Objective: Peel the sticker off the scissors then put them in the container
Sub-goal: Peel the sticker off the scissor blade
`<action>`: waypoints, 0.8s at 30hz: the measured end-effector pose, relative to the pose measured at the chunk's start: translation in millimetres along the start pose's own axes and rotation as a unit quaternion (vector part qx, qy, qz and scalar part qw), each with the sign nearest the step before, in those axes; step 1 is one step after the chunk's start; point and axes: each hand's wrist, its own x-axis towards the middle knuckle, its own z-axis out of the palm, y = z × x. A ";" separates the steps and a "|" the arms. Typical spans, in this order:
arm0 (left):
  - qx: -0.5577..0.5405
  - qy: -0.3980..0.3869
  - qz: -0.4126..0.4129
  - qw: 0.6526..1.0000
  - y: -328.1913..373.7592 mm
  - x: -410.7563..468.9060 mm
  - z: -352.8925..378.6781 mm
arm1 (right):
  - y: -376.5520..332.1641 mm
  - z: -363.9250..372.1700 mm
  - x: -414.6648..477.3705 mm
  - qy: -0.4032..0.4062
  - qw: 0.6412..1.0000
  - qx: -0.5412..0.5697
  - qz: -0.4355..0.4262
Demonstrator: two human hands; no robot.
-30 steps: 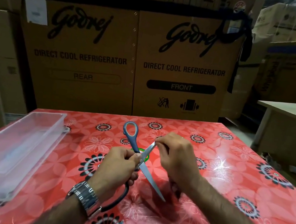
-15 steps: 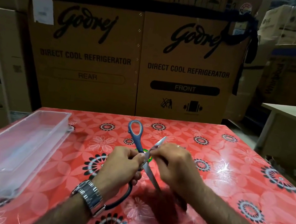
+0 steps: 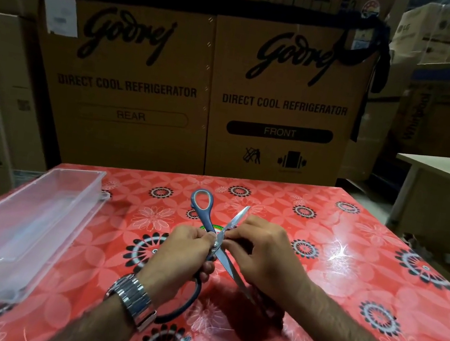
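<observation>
A pair of scissors (image 3: 202,211) with blue-grey handles is held spread open above the red flowered tablecloth. My left hand (image 3: 183,255) grips it at the pivot, one handle loop pointing away from me. My right hand (image 3: 263,253) pinches the blade by the pivot, where a green and white sticker (image 3: 213,228) shows. One blade tip points up and away, the other runs down toward me under my right hand. The clear plastic container (image 3: 42,218) lies at the table's left edge with nothing visible in it.
The table (image 3: 348,278) carries only the container and my hands. Tall cardboard refrigerator boxes (image 3: 200,92) stand right behind its far edge. A second pale table (image 3: 447,170) stands to the right, past a gap of floor.
The blades have swung further apart and one tip now sticks up past my right hand. My right-hand fingers have moved closer to the pivot and the sticker.
</observation>
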 end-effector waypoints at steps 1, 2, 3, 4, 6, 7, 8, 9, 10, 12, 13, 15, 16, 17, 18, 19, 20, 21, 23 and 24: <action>-0.005 0.000 -0.002 1.000 1.2 -0.4 0.9 | -0.4 -1.0 0.2 0.002 1.000 0.001 0.000; -0.009 0.000 -0.005 1.000 2.4 -1.1 1.3 | -1.0 -2.0 0.3 0.004 1.000 0.002 -0.003; -0.012 -0.001 -0.008 1.000 3.5 -1.5 1.6 | -1.5 -3.0 0.7 0.006 1.000 0.004 -0.008; -0.013 0.000 -0.010 1.000 4.5 -2.1 1.3 | -1.7 -4.2 1.0 0.008 1.000 0.003 -0.012; -0.015 0.007 -0.012 1.000 5.6 -2.6 0.2 | -1.7 -6.2 1.7 0.009 1.000 -0.003 -0.017; -0.017 0.010 -0.012 1.000 6.0 -2.7 -0.2 | -1.5 -7.1 2.1 0.008 1.000 -0.006 -0.019; -0.019 0.012 -0.010 1.000 6.7 -3.1 -0.4 | -1.3 -8.0 2.3 0.005 1.000 -0.008 -0.021; -0.020 0.012 -0.008 1.000 7.3 -3.6 -0.2 | -1.3 -8.9 2.5 0.001 1.000 -0.009 -0.023; -0.018 0.011 -0.006 1.000 7.6 -4.1 0.2 | -1.3 -9.7 2.6 -0.003 1.000 -0.010 -0.024; -0.009 0.006 -0.002 1.000 7.4 -4.7 1.5 | 1.0 -11.3 3.1 -0.003 1.000 -0.017 -0.024; -0.004 0.003 0.000 1.000 7.1 -4.5 2.3 | 3.2 -12.2 3.7 0.002 0.999 -0.026 -0.023; 0.005 -0.002 0.009 1.000 5.7 -3.7 3.2 | 7.8 -12.4 5.1 0.012 0.998 -0.055 -0.019; 0.010 -0.004 0.016 1.000 4.8 -3.2 3.3 | 9.2 -12.0 5.4 0.018 0.997 -0.070 -0.018; 0.017 -0.007 0.024 1.000 3.8 -2.8 3.5 | 10.3 -11.4 5.4 0.023 0.996 -0.083 -0.017; 0.024 -0.009 0.032 0.999 2.4 -2.7 3.3 | 10.5 -10.6 5.0 0.026 0.995 -0.091 -0.017; 0.030 -0.010 0.040 0.999 1.0 -2.6 3.1 | 10.2 -9.8 4.2 0.027 0.995 -0.094 -0.017; 0.034 -0.010 0.047 0.998 -0.1 -2.7 2.6 | 9.3 -9.1 3.4 0.027 0.995 -0.093 -0.016; 0.038 -0.007 0.054 0.998 -0.9 -2.8 2.2 | 8.6 -8.3 2.7 0.027 0.995 -0.092 -0.016; 0.047 0.003 0.064 0.997 -2.3 -3.3 1.4 | 8.4 -6.7 1.7 0.025 0.995 -0.090 -0.019; 0.052 0.007 0.067 0.996 -2.7 -3.5 1.3 | 8.7 -6.2 0.9 0.024 0.996 -0.088 -0.019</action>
